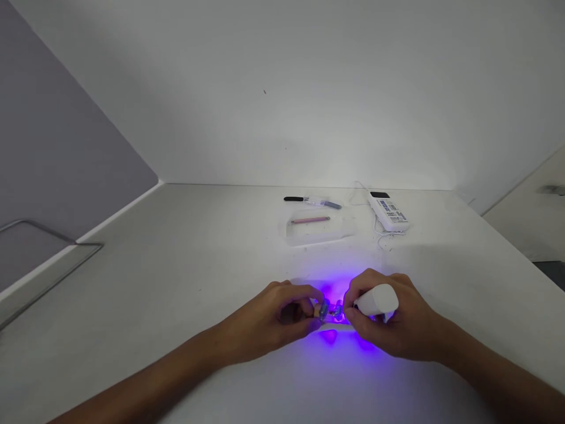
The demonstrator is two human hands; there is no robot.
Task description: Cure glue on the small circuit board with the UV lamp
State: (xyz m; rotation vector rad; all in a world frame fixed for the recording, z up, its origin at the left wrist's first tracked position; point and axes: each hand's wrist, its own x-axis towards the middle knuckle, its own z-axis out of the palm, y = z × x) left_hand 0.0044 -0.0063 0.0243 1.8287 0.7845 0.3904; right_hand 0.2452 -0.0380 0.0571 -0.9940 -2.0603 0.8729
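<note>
My right hand [391, 321] grips a small white lamp [376, 300] that throws violet light to the left, onto the white table [176, 265]. My left hand [282, 315] pinches a small object [323, 309] between its fingertips, right in the violet glow and close to the lamp's tip. The object is too small and too strongly lit to make out. Both hands rest low on the table near its front, almost touching each other.
Further back lie a clear plastic tray [315, 231] with a thin pink stick [309, 220], a black-handled tool [311, 202], and a white device [388, 212] with a printed label and a white cable. A metal frame [48, 235] stands at the left edge.
</note>
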